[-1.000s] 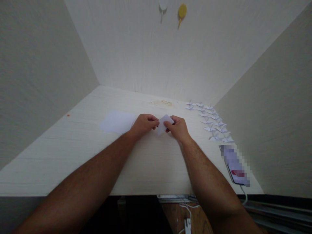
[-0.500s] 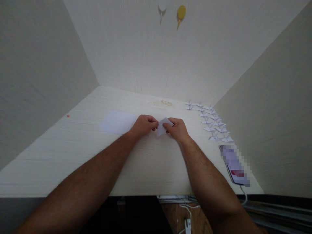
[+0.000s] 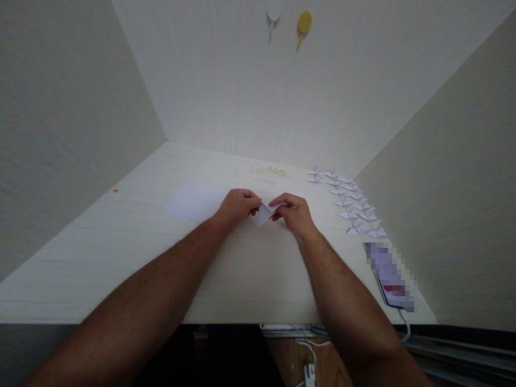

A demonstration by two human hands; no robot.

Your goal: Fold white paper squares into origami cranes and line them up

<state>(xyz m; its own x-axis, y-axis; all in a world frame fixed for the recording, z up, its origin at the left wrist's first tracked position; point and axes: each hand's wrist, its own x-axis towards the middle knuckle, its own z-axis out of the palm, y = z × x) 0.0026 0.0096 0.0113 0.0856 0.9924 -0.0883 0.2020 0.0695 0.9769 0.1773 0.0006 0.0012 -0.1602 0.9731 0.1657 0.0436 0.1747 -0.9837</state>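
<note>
One folded paper (image 3: 264,214) above table (image 3: 253,274), mid-span. Left hand (image 3: 241,204), right hand (image 3: 296,212): fingers of both pinching it. White sheets (image 3: 195,202) left, number unclear. Cranes (image 3: 347,216) right: over ten, crowded. One phone (image 3: 387,271). Three pale walls (image 3: 226,80), two hooks (image 3: 305,22).

The paper piece (image 3: 264,216) is between the left hand (image 3: 239,204) and the right hand (image 3: 296,213), over the table (image 3: 250,279). Left of the left hand lies a paper sheet (image 3: 195,201). Folded cranes (image 3: 365,207) stand at the table's right side, near the right wall (image 3: 455,177); the phone (image 3: 385,271) lies before them. 2 hooks (image 3: 305,22) are on the back wall (image 3: 242,91). Below, cables (image 3: 311,350) lie over the floor (image 3: 330,368).
</note>
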